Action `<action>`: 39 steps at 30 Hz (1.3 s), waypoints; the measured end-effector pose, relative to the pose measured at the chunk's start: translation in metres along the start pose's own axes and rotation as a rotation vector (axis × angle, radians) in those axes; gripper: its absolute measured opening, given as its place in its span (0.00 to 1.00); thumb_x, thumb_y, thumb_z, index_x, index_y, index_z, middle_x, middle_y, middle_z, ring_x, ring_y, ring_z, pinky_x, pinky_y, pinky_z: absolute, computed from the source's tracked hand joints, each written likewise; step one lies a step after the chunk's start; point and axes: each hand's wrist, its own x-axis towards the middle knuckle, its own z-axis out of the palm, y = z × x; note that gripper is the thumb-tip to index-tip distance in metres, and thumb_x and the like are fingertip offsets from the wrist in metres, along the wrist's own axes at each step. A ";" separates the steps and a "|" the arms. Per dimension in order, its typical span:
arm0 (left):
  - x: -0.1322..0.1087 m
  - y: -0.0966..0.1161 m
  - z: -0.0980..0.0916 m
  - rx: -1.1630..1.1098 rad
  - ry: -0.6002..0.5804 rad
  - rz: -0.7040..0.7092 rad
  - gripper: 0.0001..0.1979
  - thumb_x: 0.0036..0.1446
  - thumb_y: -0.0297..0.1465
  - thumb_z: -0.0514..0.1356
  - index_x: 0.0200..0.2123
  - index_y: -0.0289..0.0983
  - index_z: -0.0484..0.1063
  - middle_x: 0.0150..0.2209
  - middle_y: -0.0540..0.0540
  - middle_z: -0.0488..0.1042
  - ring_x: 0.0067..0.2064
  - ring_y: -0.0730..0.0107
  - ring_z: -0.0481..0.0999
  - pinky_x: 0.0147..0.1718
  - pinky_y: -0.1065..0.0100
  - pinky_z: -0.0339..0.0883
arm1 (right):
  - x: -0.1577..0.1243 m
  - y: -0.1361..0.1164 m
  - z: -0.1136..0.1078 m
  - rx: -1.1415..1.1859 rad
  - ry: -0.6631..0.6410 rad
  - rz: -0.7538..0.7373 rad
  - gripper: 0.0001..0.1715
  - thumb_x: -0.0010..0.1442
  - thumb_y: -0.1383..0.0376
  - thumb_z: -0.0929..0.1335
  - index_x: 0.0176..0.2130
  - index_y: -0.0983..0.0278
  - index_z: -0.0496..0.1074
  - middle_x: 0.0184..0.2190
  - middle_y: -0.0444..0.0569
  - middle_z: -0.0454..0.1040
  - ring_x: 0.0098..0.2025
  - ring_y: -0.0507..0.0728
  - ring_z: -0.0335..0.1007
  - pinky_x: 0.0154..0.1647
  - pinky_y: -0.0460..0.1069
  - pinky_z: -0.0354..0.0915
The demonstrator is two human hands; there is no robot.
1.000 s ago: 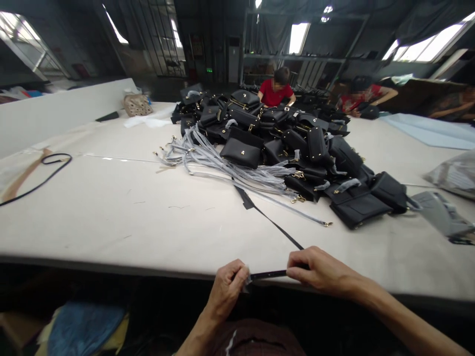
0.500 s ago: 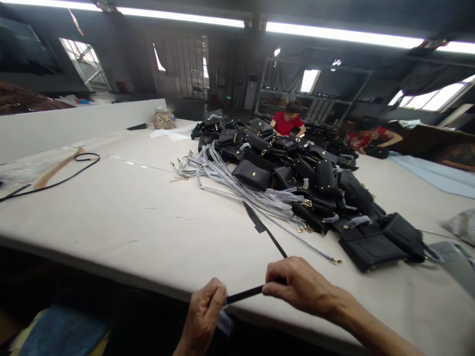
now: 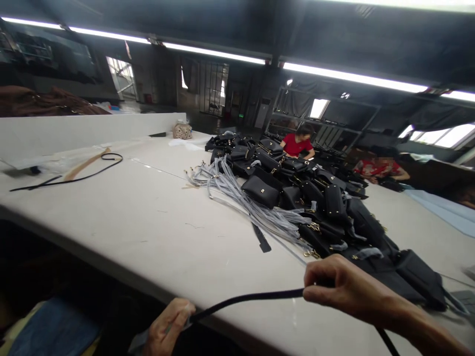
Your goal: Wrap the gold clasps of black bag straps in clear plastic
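Observation:
A narrow black strap (image 3: 252,297) bows between my two hands over the table's front edge. My left hand (image 3: 171,324) is closed round its left end, where some clear plastic wrap shows. My right hand (image 3: 330,282) pinches the strap farther right, above the tabletop, and more of the strap hangs below my right wrist. Beyond my right hand lies a bundle of straps in clear wrap (image 3: 237,198) with gold clasps. It rests against a large heap of black handbags (image 3: 261,190).
On the pale table (image 3: 111,222), a looped black cord (image 3: 89,174) lies beside a tan strip (image 3: 87,164) at the left. A small patterned bag (image 3: 182,130) stands at the back. Two people in red tops (image 3: 297,145) are beyond the heap.
My hands have moved apart, left hand leftward and lower, right hand rightward. The strap between them is longer and curved. Its far part no longer runs to the wrapped bundle. The view has shifted.

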 end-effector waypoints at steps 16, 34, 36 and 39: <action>0.045 0.150 0.113 -0.327 -0.308 0.221 0.18 0.67 0.41 0.53 0.28 0.38 0.67 0.23 0.54 0.63 0.26 0.74 0.63 0.27 0.72 0.58 | 0.027 -0.073 0.019 -0.238 0.230 -0.178 0.15 0.61 0.55 0.69 0.31 0.61 0.79 0.22 0.42 0.72 0.25 0.51 0.62 0.27 0.47 0.52; 0.016 0.020 0.058 -0.125 -0.265 0.070 0.19 0.65 0.44 0.55 0.27 0.38 0.70 0.23 0.54 0.60 0.27 0.72 0.60 0.28 0.71 0.57 | -0.036 0.021 -0.011 -0.364 0.115 0.173 0.18 0.57 0.54 0.71 0.23 0.62 0.71 0.20 0.42 0.68 0.24 0.52 0.61 0.25 0.48 0.50; 0.019 0.023 0.057 -0.108 -0.286 0.091 0.18 0.65 0.43 0.55 0.28 0.38 0.71 0.25 0.53 0.63 0.28 0.71 0.64 0.30 0.71 0.60 | -0.035 0.011 -0.017 -0.263 0.109 0.116 0.19 0.60 0.52 0.69 0.25 0.61 0.73 0.22 0.42 0.69 0.26 0.52 0.62 0.26 0.47 0.53; 0.024 0.039 0.060 -0.147 -0.335 0.169 0.17 0.65 0.41 0.55 0.31 0.38 0.75 0.31 0.48 0.72 0.35 0.67 0.72 0.37 0.68 0.65 | -0.030 -0.014 -0.027 -0.083 0.095 0.011 0.22 0.63 0.48 0.66 0.31 0.62 0.77 0.26 0.44 0.73 0.29 0.53 0.66 0.29 0.46 0.60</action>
